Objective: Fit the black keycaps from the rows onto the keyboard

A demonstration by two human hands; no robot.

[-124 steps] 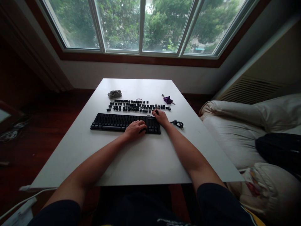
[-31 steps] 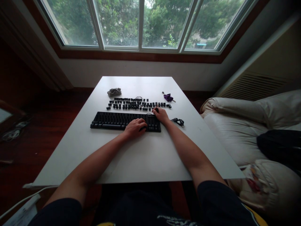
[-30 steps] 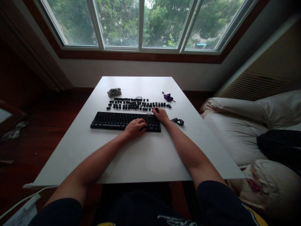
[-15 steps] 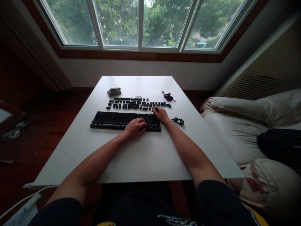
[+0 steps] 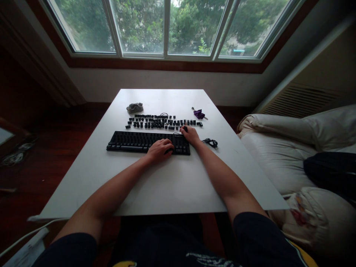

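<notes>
A black keyboard [image 5: 128,141] lies across the white table, much of its left and middle part looking bare of keycaps. My left hand [image 5: 160,150] is curled over its front edge right of centre, fingers bent and thumb below, closed on it; the dark gap between thumb and fingers hides any smaller thing there. Just beyond the keyboard's right back edge, my right hand [image 5: 190,135] pinches a small black keycap [image 5: 185,128] between thumb and fingers. Loose black keycaps [image 5: 158,122] stand in rough rows behind the keyboard, close to my right fingertips.
A coiled black cable [image 5: 210,142] lies right of my right wrist. Farther back are a crumpled grey cloth [image 5: 135,108] and a purple cloth [image 5: 198,114] with a thin brush-like stick. A pale sofa [image 5: 267,148] stands right of the table [image 5: 172,189], beneath a window.
</notes>
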